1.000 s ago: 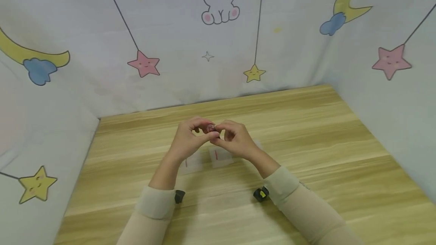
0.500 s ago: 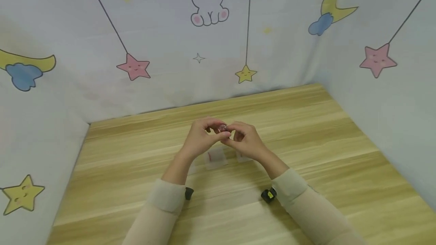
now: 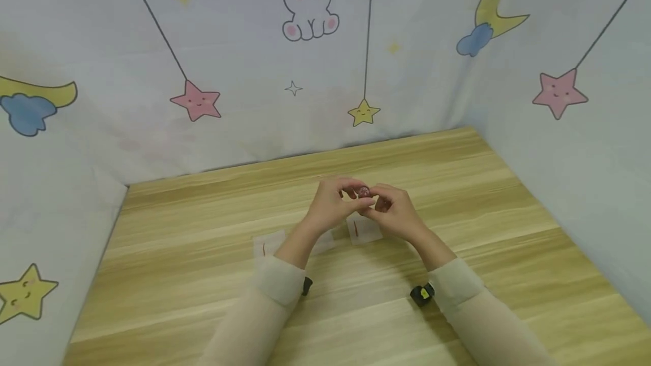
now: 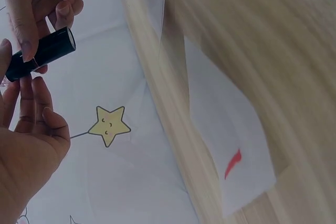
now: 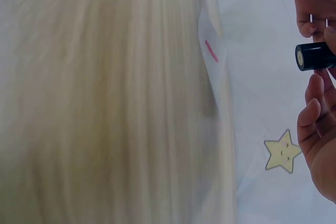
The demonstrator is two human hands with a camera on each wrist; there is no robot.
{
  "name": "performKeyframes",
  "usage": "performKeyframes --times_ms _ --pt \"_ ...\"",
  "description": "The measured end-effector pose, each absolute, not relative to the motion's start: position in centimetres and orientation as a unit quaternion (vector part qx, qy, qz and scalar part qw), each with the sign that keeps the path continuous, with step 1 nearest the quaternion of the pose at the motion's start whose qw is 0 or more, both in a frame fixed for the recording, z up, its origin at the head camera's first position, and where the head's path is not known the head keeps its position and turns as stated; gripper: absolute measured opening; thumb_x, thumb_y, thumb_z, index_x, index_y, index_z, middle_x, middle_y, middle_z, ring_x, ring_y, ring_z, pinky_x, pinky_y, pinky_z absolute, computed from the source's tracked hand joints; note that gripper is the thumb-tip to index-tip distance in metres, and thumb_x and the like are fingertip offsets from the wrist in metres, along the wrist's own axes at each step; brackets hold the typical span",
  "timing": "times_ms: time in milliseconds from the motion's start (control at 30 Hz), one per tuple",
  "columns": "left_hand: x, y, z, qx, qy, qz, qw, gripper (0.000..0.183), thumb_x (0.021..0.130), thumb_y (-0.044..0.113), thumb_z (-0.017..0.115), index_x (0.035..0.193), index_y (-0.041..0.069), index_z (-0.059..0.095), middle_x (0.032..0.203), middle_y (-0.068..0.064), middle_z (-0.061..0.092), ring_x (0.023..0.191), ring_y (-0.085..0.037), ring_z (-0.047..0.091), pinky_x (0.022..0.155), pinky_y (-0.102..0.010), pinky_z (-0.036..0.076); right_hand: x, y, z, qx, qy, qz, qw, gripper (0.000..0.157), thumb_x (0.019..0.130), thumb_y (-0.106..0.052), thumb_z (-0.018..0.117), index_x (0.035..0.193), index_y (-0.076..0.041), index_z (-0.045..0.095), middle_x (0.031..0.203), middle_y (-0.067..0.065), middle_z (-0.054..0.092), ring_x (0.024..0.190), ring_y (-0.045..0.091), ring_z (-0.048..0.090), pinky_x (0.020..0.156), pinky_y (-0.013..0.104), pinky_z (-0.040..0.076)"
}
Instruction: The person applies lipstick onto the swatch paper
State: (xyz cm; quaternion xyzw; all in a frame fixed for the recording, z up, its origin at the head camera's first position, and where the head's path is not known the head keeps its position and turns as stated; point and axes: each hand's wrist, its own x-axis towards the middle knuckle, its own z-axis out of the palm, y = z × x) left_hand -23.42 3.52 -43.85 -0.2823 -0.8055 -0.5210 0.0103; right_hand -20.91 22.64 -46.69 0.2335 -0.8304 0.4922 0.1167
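A black lipstick tube [image 3: 364, 191] with a reddish patterned end is held in the air by both hands above the table. My left hand [image 3: 330, 203] pinches one end between thumb and fingers. From the other side my right hand [image 3: 398, 213] grips it with thumb and index finger. In the left wrist view the glossy black tube [image 4: 56, 45] lies slantwise between the fingers, its pale round end outward. The right wrist view has the tube's flat end [image 5: 300, 57] at its right edge. Below the hands lies a white paper [image 3: 370, 231] bearing a red stroke.
Two more white papers lie to the left: one [image 3: 260, 242] with a red stroke, another [image 3: 324, 243] partly covered by the left forearm. Black wrist cameras [image 3: 422, 295] hang under the cuffs. A printed curtain [image 3: 244, 72] stands along the wooden table's [image 3: 203, 208] back edge.
Both hands have moved right together with the lipstick tube, from above the middle paper to above the right one. The head view has turned slightly to the right. The grip looks the same.
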Motion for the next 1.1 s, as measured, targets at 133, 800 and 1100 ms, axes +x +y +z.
performKeyframes --times_ms 133,800,1100 --pt "-23.6 5.2 -44.2 -0.281 -0.805 -0.522 0.009 0.021 0.085 0.025 0.084 0.101 0.012 0.078 0.095 0.006 0.072 0.084 -0.011 0.062 0.071 -0.026 0.053 -20.8 24.0 -47.0 0.214 -0.842 0.482 0.116 0.015 0.085 -0.010 0.083 0.099 -0.011 0.075 0.083 -0.001 0.064 0.063 0.014 0.053 0.056 0.025 0.046" --pt "-23.4 11.1 -46.1 -0.249 -0.835 -0.490 0.006 0.024 0.084 0.026 0.085 0.103 0.011 0.079 0.095 0.005 0.069 0.078 -0.010 0.063 0.067 -0.017 0.050 -20.4 29.0 -48.2 0.180 -0.875 0.438 0.100 0.018 0.085 -0.002 0.081 0.101 -0.003 0.074 0.089 0.006 0.067 0.068 0.013 0.052 0.060 0.025 0.045" --pt "-23.7 11.0 -47.0 -0.241 -0.845 -0.478 -0.006 0.024 0.083 0.026 0.086 0.101 0.011 0.079 0.093 0.005 0.069 0.074 -0.006 0.062 0.067 -0.016 0.050 -20.8 28.9 -48.8 0.186 -0.884 0.423 0.067 0.023 0.085 -0.002 0.080 0.108 -0.001 0.074 0.101 0.012 0.073 0.076 0.015 0.062 0.066 0.026 0.052"
